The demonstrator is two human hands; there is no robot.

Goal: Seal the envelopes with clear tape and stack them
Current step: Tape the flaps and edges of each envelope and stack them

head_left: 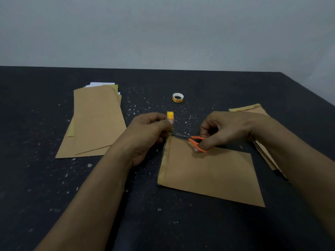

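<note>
Fingers [164,122] of the left hand [148,134] pinch the tape roll [170,115]. The right hand [226,129] grips orange scissors [196,142], blades pointing left at the tape just above the envelope [208,176] on the bench [126,205].

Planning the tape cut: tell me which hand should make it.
Use the right hand: it grips the orange scissors, blades at the envelope corner. The left hand holds a tape roll.
</note>
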